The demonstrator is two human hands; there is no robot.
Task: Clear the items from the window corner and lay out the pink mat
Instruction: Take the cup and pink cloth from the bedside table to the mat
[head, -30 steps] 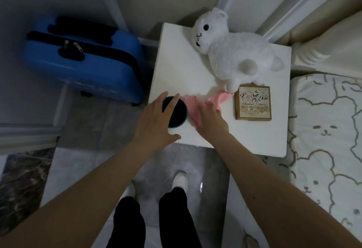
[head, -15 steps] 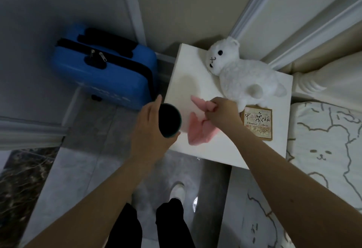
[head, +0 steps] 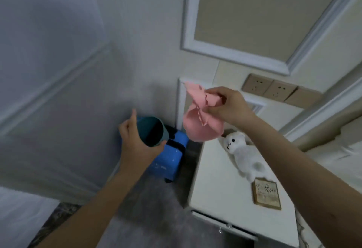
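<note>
1. Step: clearing. The left hand (head: 137,144) grips a teal cup (head: 152,131); the right hand (head: 227,106) pinches the crumpled pink mat (head: 201,122), both lifted clear of the white table (head: 221,189).
2. Next, probably: set the cup aside, then spread the mat.
3. Pose: both arms extended toward 12 o'clock; the mat hangs at 10 o'clock from the plush toy (head: 242,151).

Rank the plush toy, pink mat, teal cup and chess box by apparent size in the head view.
1. Plush toy
2. Pink mat, bunched in the right hand; close to the toy, so unsure
3. Teal cup in the left hand, and chess box: look alike
</note>
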